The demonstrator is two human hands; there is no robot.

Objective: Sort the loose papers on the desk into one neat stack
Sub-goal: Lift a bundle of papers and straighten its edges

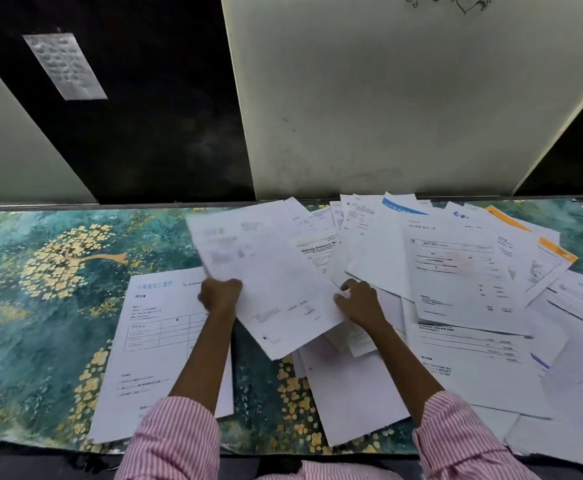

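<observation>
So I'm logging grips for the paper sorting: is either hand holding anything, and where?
The left hand grips a blurred white sheet at its left edge. The right hand rests on the loose papers, gripping nothing visible.

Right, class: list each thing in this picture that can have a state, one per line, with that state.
Left hand: shut on the lifted sheet, grip at its left edge.
Lifted sheet: raised, tilted, blurred.
Right hand: fingers spread, resting on the loose pile.
Loose pile: scattered, overlapping, unsorted.
Form sheet: flat on the desk, apart from the pile.
Desk: covered with a floral cloth.
</observation>
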